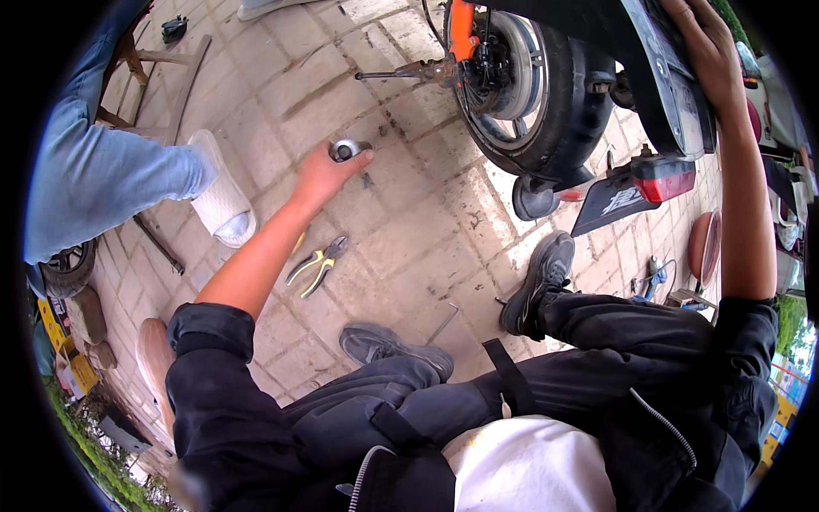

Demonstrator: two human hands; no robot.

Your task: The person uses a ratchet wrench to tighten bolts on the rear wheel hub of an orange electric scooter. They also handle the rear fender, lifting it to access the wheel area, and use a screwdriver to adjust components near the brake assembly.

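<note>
My left hand point(322, 175) is closed round a short silver metal cylinder with a dark round opening point(345, 150), held above the paving. Its exact kind I cannot make out. My right hand point(710, 51) lies along the tail of a two-wheeled scooter, its fingers stretched over the black rear panel point(636, 68) and partly cut off by the frame's top edge. Below that panel are the rear wheel point(576, 111), an orange swingarm point(461, 30) and a red tail light point(664, 181). Nearer me, pliers with yellow and black handles point(317, 266) lie on the ground.
A thin L-shaped rod point(445, 322) lies near my shoes. To the left are another person's leg in jeans point(128, 188) with a white slipper point(223, 188), a dark bar point(159, 245) and a small wheel point(70, 266). A blue tool point(655, 275) lies at right beside a round stool point(705, 247).
</note>
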